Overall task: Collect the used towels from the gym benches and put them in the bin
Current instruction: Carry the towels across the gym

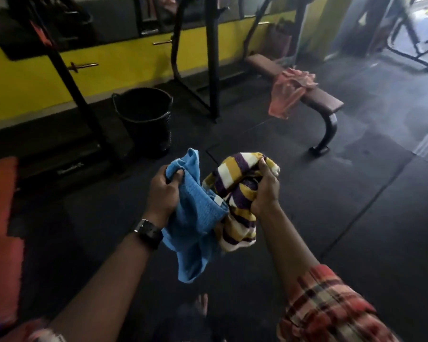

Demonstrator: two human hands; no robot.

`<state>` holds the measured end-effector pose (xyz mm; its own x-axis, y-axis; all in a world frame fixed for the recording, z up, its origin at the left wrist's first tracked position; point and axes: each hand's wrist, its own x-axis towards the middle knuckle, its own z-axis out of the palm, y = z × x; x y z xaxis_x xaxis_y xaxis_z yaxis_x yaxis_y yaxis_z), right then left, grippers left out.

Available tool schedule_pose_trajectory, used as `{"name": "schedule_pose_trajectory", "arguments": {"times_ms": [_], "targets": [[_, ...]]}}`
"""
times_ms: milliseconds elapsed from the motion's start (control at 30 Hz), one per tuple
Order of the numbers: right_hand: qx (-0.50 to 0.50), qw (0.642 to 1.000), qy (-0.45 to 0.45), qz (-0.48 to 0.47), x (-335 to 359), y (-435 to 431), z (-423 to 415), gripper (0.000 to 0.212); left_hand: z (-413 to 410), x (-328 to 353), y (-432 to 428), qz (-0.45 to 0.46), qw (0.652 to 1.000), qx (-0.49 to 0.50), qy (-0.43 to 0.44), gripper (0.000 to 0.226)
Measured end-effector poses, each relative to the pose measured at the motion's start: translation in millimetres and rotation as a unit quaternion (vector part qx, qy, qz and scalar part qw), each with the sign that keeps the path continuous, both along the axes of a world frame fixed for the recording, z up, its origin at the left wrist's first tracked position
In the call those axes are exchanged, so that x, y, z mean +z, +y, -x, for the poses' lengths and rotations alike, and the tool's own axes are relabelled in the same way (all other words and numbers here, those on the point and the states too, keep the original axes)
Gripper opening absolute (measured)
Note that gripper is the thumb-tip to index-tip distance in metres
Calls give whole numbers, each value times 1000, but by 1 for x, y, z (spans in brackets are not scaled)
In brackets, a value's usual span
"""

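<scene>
Black bin apparently unobstructed; pink towel drapes bench.

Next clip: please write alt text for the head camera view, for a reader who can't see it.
The left hand grips a blue towel and the right hand grips a striped towel above a dark gym floor. A black bin stands ahead to the left; a pink towel hangs over a bench ahead right.

dark rubber floor, yellow wall
</scene>
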<state>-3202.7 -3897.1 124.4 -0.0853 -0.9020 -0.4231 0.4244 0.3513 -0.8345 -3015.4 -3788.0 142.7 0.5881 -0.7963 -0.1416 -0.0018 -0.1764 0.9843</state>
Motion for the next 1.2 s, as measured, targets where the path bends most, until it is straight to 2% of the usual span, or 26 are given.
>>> {"name": "schedule_pose_trajectory", "arguments": {"times_ms": [100,300,500,633,767,900,1000,1067,1133,1200], "targets": [[40,999,-7,-17,-14,-73,-37,43,-25,-9,-57,-8,999,44,21,19],[55,997,-12,-50,-29,-207,-106,59,-92,-22,-180,-19,994,99,50,30],[75,996,-5,-42,-18,-328,-174,50,-159,-10,-297,-34,990,125,60,22],[113,992,-17,-47,-11,-400,-226,48,-204,-6,-364,-56,983,156,84,28],[144,988,-45,-41,-8,-465,-278,54,-252,-9,-421,-69,976,186,90,22],[163,979,-116,-40,-8,-525,-323,58,-307,-3,-464,-31,965,246,90,17],[216,968,-118,-40,5,-592,-379,48,-364,7,-516,13,935,338,109,21],[233,964,-123,-35,11,-626,-417,54,-401,14,-541,48,912,389,124,9],[254,956,-141,-29,16,-650,-448,59,-437,16,-559,58,883,437,164,17],[265,953,-143,-23,14,-672,-472,53,-465,14,-571,94,848,476,212,21]]}}
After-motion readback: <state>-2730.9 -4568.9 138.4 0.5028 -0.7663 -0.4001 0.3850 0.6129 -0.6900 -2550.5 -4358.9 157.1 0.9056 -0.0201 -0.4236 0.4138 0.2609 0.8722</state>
